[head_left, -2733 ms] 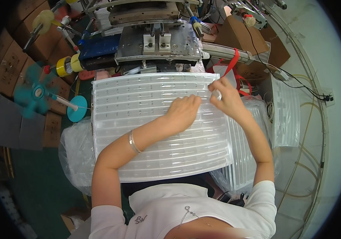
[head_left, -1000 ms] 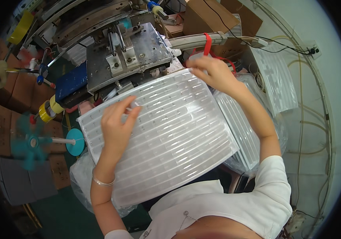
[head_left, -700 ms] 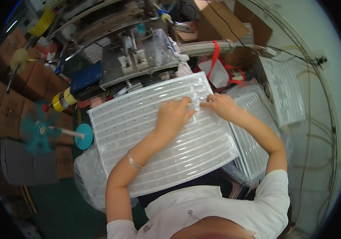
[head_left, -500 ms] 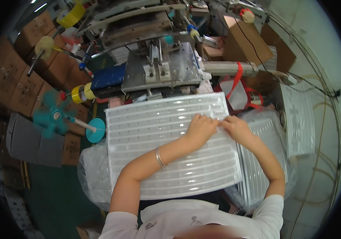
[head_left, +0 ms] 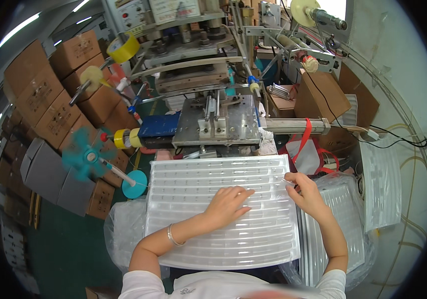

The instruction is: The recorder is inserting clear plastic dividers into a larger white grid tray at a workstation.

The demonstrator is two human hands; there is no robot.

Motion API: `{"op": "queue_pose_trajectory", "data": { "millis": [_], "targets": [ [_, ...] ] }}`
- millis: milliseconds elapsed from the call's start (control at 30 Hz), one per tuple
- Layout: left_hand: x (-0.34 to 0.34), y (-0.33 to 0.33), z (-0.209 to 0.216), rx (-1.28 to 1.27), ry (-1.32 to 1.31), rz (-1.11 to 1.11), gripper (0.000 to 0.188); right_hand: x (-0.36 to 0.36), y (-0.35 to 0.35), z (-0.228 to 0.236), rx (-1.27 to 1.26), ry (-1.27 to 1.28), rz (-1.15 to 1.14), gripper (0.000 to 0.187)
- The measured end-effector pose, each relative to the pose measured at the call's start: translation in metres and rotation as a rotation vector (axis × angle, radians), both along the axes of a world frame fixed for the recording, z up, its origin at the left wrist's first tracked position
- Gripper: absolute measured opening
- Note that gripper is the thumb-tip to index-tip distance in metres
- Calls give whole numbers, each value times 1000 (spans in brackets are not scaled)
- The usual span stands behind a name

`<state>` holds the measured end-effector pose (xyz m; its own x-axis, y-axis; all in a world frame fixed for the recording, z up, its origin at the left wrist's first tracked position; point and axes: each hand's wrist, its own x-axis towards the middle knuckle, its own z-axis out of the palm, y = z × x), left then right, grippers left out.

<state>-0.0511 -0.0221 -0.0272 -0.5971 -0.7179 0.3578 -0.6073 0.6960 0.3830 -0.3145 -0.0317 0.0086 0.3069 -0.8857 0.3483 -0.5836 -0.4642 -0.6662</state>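
A large clear ribbed plastic tray [head_left: 193, 184] lies flat in front of me, below a metal machine [head_left: 218, 122]. My left hand [head_left: 228, 204] rests palm down on the tray's middle, fingers spread toward the right. My right hand [head_left: 305, 192] is at the tray's right edge, fingers pinched on a small thin part that is too small to identify. A metal bracelet [head_left: 172, 236] sits on my left wrist.
More clear trays are stacked in a plastic bag [head_left: 343, 219] at my right, and another leans on the wall [head_left: 380, 184]. Cardboard boxes [head_left: 49, 99] are piled at the left. A teal fan [head_left: 81, 154] and tape rolls [head_left: 124, 138] stand left of the machine. A red strap [head_left: 303, 139] hangs at the right.
The view has swung back to centre over the tray. My left hand slid from the tray's left part to its middle; my right hand dropped from the far corner to the right edge.
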Motion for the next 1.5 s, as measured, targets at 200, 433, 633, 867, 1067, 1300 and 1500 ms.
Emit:
{"op": "queue_pose_trajectory", "data": {
  "millis": [200,433,633,867,1067,1300,1500],
  "targets": [
    [69,60,18,36,113,165,34,22,28,17,-106,4,74,13],
    [117,94,14,116,239,342,26,61,19,34,-28,111,162,13],
    [126,95,2,141,280,452,20,72,-9,20,31,169,230,14],
    [131,75,3,180,263,425,20,75,-18,4,170,121,200,15],
    [140,73,7,169,299,418,19,86,-20,3,58,97,225,19],
    [152,76,17,153,242,432,22,95,-25,7,57,43,222,23],
    [150,64,19,152,195,409,23,90,-33,17,72,-85,113,23]
  ]
}}
